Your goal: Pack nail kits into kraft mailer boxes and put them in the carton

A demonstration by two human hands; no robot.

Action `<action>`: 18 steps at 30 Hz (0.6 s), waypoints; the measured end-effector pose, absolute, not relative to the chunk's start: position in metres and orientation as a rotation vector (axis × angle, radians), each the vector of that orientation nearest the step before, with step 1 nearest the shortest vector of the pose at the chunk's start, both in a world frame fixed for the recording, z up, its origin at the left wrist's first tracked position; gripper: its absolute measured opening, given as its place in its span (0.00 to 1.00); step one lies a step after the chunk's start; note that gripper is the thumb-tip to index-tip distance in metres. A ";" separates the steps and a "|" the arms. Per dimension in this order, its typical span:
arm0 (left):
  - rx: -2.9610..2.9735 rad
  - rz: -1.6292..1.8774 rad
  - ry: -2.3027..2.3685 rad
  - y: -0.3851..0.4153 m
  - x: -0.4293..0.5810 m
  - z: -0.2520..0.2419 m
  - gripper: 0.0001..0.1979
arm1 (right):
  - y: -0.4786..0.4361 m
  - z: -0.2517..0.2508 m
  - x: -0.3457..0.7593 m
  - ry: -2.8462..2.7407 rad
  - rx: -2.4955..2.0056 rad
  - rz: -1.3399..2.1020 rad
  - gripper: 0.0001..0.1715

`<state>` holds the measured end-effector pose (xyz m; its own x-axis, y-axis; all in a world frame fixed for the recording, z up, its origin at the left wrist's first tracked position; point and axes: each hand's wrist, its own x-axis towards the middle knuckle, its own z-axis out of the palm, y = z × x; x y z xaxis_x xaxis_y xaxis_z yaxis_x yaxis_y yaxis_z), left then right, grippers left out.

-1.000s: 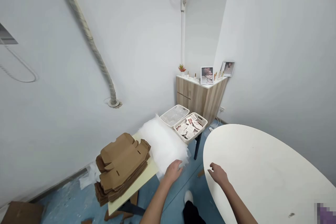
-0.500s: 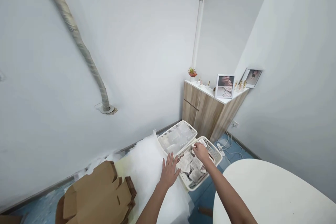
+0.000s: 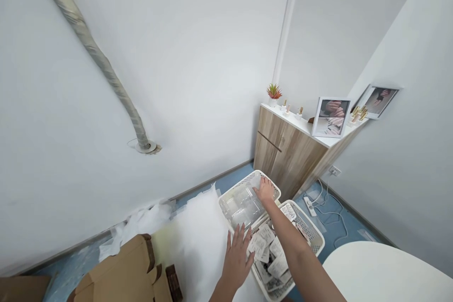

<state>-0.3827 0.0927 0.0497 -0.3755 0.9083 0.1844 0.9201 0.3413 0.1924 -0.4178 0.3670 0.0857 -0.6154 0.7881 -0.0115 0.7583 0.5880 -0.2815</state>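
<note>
Two white perforated plastic baskets stand side by side. My right hand (image 3: 264,190) lies flat, palm down, on the transparent plastic packets in the far basket (image 3: 226,203), close to its far rim. The near basket (image 3: 311,238) is full of printed paper sachets (image 3: 267,250). My left hand (image 3: 239,259) hangs with fingers spread at that basket's left rim, over the white fluffy sheet (image 3: 198,250). Neither hand visibly grips anything. Flattened brown cardboard boxes (image 3: 120,276) lie at the lower left, cut off by the frame edge.
A wood-veneer cabinet (image 3: 286,155) with a white top holds a small potted plant (image 3: 274,93) and framed nail photos. A white oval table (image 3: 382,269) fills the lower right. A power strip (image 3: 309,206) and cables lie on the blue floor.
My right hand has moved from the sachet basket over to the far basket. My left hand has shifted slightly along the near basket, and the view has tilted, bringing the cabinet closer.
</note>
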 end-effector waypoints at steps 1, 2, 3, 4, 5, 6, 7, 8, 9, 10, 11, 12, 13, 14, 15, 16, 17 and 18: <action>-1.754 -0.437 -2.567 0.092 -0.383 0.051 0.32 | 0.367 0.086 -0.420 -2.675 -1.348 0.410 0.35; -1.777 -0.465 -2.595 0.092 -0.383 0.052 0.33 | 0.367 0.086 -0.423 -2.658 -1.381 0.423 0.35; -1.796 -0.495 -2.622 0.092 -0.384 0.053 0.33 | 0.367 0.087 -0.426 -2.648 -1.412 0.434 0.35; -1.810 -0.526 -2.644 0.092 -0.384 0.054 0.33 | 0.367 0.089 -0.428 -2.643 -1.434 0.440 0.35; -1.820 -0.557 -2.663 0.092 -0.384 0.055 0.33 | 0.367 0.091 -0.430 -2.639 -1.453 0.443 0.35; -1.823 -0.587 -2.682 0.092 -0.385 0.056 0.33 | 0.366 0.093 -0.431 -2.627 -1.471 0.443 0.35; -1.823 -0.618 -2.699 0.092 -0.385 0.058 0.33 | 0.364 0.096 -0.432 -2.604 -1.485 0.442 0.34; -1.823 -0.646 -2.717 0.092 -0.385 0.059 0.33 | 0.362 0.099 -0.431 -2.571 -1.494 0.443 0.34; -1.826 -0.674 -2.736 0.093 -0.386 0.060 0.32 | 0.358 0.102 -0.429 -2.533 -1.494 0.449 0.35; -1.832 -0.701 -2.759 0.093 -0.387 0.062 0.33 | 0.353 0.105 -0.425 -2.496 -1.479 0.460 0.35; -1.836 -0.732 -2.786 0.093 -0.388 0.064 0.33 | 0.348 0.108 -0.419 -2.465 -1.446 0.475 0.37; -1.844 -0.772 -2.811 0.094 -0.390 0.066 0.33 | 0.341 0.110 -0.411 -2.441 -1.391 0.492 0.38; -1.842 -0.829 -2.840 0.095 -0.392 0.068 0.32 | 0.334 0.113 -0.401 -2.420 -1.327 0.508 0.40; -1.819 -0.922 -2.856 0.098 -0.394 0.071 0.31 | 0.326 0.115 -0.390 -2.399 -1.259 0.523 0.42; -1.781 -1.059 -2.860 0.101 -0.395 0.075 0.30 | 0.317 0.118 -0.376 -2.375 -1.195 0.536 0.43; -1.720 -1.257 -2.842 0.105 -0.395 0.079 0.29 | 0.307 0.120 -0.362 -2.350 -1.140 0.548 0.44; -1.641 -1.501 -2.815 0.110 -0.394 0.085 0.28 | 0.296 0.122 -0.347 -2.322 -1.099 0.559 0.44; -1.549 -1.781 -2.782 0.116 -0.392 0.090 0.27 | 0.285 0.125 -0.332 -2.293 -1.070 0.572 0.44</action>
